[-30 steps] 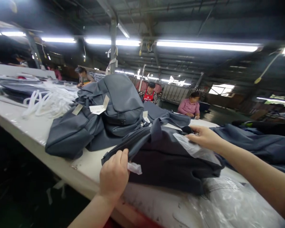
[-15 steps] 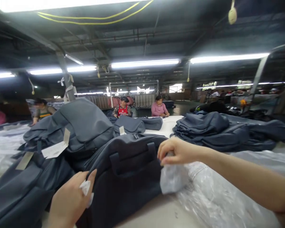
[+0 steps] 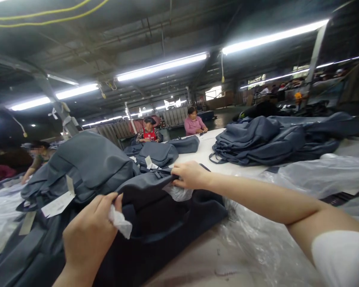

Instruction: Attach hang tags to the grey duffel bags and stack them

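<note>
A dark navy bag lies in front of me on the white table, its front panel creased and in shadow. My left hand pinches the left end of its top edge, with a crumpled white scrap sticking out of the fist. Farther along that edge, near the zipper, my right hand is closed on the bag. Beneath the right fingers hangs a wad of crumpled clear plastic. The fingertips of both hands are partly hidden.
Grey-blue bags with a white paper tag are heaped at left. Another bag pile lies at right, beside clear plastic wrapping. Smaller bags sit farther back. Several people work across the tables, one in a pink top.
My right hand has moved left from the bag's right side to its top edge, carrying the plastic wad. The bag's top has folded over, and my left hand has closed more tightly.
</note>
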Available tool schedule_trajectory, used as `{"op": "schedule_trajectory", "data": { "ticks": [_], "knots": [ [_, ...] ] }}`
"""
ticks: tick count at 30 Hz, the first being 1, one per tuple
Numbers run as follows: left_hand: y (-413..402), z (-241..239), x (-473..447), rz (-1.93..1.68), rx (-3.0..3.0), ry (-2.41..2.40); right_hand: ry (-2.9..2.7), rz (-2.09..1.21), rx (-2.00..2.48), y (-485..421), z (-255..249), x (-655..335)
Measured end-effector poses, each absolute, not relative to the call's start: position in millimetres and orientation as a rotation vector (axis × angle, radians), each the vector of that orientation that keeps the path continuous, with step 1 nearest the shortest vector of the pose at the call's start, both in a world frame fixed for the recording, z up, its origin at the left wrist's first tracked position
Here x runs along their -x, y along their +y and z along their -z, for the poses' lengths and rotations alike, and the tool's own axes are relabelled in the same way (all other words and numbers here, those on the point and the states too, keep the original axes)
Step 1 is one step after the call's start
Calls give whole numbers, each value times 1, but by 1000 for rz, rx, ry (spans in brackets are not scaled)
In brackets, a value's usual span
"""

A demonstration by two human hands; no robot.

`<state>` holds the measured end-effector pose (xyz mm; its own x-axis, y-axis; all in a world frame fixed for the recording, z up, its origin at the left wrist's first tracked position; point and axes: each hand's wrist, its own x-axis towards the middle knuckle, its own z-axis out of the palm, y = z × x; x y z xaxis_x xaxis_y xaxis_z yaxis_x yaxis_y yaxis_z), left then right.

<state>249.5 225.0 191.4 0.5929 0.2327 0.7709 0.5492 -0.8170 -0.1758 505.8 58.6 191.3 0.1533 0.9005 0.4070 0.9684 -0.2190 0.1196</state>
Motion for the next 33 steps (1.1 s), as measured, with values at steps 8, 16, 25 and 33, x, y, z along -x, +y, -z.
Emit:
{"op": "schedule_trajectory", "data": {
  "ticks": [8, 16, 25, 33],
  "knots": [
    [227, -262, -362, 98, 2820, -172, -1847, 566, 2274, 47, -187, -501],
    [210, -244, -387, 16, 2741, -86, -1891, 545, 2267, 40, -183, -498],
    [199, -243, -373, 9, 2772, -111, -1917, 516, 2248, 33, -182, -490],
    [201, -238, -368, 196, 2832, -214, -1938, 548, 2207, 30, -179, -489]
  ]
}}
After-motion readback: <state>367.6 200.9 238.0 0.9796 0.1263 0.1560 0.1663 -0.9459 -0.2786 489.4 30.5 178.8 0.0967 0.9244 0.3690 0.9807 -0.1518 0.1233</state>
